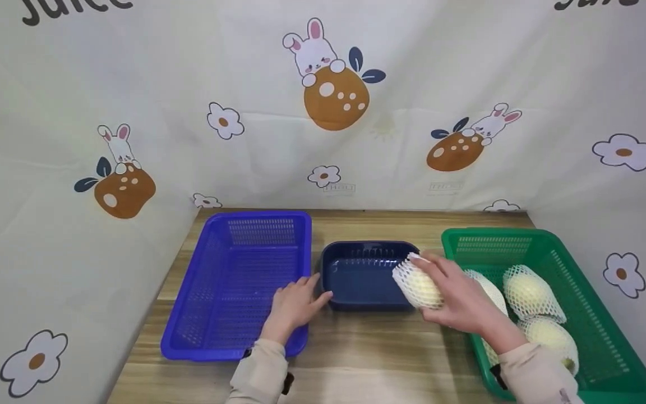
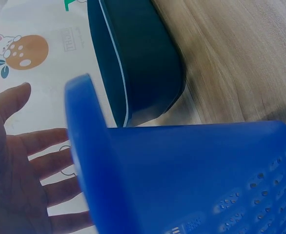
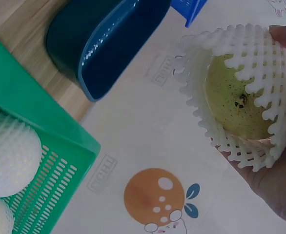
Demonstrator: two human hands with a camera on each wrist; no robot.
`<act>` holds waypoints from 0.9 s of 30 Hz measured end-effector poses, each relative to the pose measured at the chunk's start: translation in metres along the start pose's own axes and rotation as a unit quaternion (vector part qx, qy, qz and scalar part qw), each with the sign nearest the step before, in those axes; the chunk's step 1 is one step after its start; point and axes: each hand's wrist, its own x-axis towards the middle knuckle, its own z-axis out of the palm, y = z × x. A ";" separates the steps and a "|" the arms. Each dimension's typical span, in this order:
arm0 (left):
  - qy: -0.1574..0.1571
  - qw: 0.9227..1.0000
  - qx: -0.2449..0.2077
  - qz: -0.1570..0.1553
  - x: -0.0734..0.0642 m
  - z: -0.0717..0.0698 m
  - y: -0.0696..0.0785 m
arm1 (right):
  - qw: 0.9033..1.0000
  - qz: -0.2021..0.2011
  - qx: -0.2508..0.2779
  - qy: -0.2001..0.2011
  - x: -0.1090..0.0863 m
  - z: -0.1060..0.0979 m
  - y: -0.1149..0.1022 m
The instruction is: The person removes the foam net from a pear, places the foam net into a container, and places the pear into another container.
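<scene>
My right hand point(image 1: 463, 297) grips a pale yellow-green pear point(image 1: 421, 289) in a white foam net, above the right end of the small dark blue tray point(image 1: 365, 306). In the right wrist view, the pear's speckled end point(image 3: 240, 97) shows through the open mouth of the net. My left hand point(image 1: 295, 306) is at the right rim of the blue-purple basket point(image 1: 239, 353), its fingers extended and spread. Its fingers point(image 2: 50, 165) reach behind that rim in the left wrist view. No object shows in the left palm.
At the right, a green basket point(image 1: 614, 331) contains several netted pears point(image 1: 530, 292), partly covered by my right arm. The dark tray stands between the two baskets on a wood-grain table point(image 1: 368, 359). A pale printed cloth point(image 1: 267, 151) hangs behind and along the sides.
</scene>
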 end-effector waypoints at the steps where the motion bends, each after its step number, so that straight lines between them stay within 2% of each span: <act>1: 0.000 1.000 0.001 0.000 0.000 0.000 0.000 | 1.000 -0.003 0.001 -0.001 0.000 0.001 -0.001; 10: 0.017 1.000 0.000 0.004 -0.003 -0.003 0.002 | 1.000 -0.013 0.000 -0.016 0.000 0.012 -0.009; 27: 0.010 1.000 -0.004 0.003 -0.004 -0.002 0.000 | 0.999 -0.024 0.012 -0.042 -0.008 0.036 -0.019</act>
